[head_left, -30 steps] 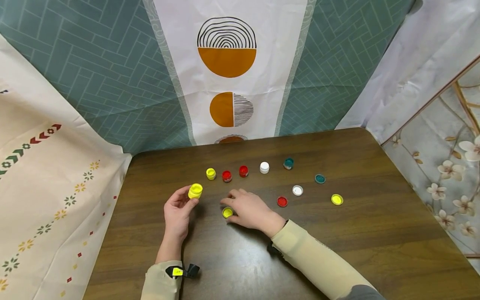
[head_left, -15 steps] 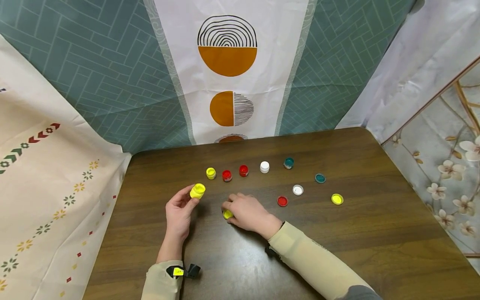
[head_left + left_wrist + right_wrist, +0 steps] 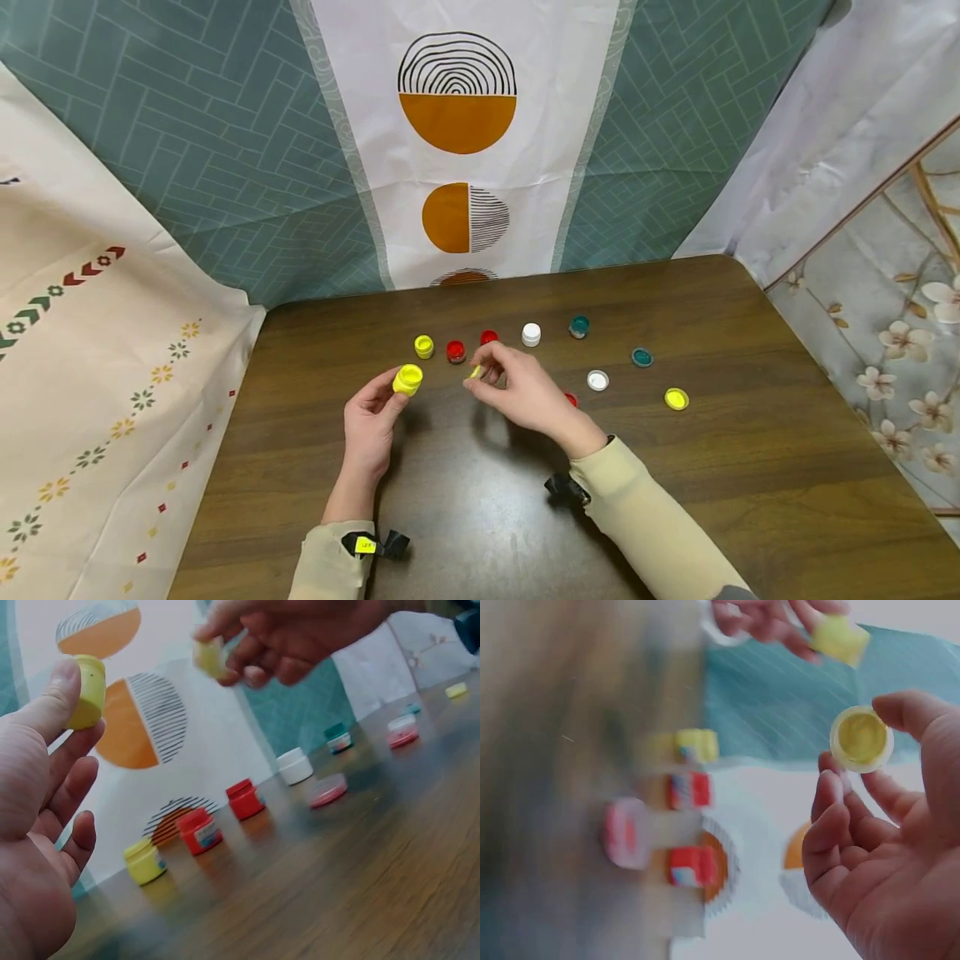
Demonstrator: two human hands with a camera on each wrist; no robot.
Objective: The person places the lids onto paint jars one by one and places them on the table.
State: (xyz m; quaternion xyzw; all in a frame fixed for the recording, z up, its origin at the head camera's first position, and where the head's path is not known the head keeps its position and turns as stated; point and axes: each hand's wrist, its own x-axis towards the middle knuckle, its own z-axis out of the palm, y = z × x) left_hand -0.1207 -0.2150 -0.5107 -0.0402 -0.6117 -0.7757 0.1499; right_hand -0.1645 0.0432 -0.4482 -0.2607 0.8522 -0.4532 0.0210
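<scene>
My left hand [image 3: 369, 429] holds an open yellow paint jar [image 3: 407, 379] above the table, thumb on one side and fingers on the other. In the left wrist view the same yellow jar [image 3: 91, 691] shows pinched under the thumb. My right hand [image 3: 525, 390] pinches a yellow lid [image 3: 476, 372] by its rim, raised off the table a little to the right of the jar. The lid's paint-stained inside [image 3: 862, 738] faces the right wrist camera. Jar and lid are apart.
Behind the hands stand a yellow jar [image 3: 423, 347], red jars [image 3: 455, 352], a white jar [image 3: 531, 335] and a teal jar [image 3: 579, 327]. To the right lie a white lid [image 3: 597, 381], a teal lid [image 3: 642, 357], a yellow lid [image 3: 677, 399] and a partly hidden red lid [image 3: 572, 399].
My right hand has picked the yellow lid up from the table and lifted it up and rightward. My left hand has shifted slightly right with the yellow jar.
</scene>
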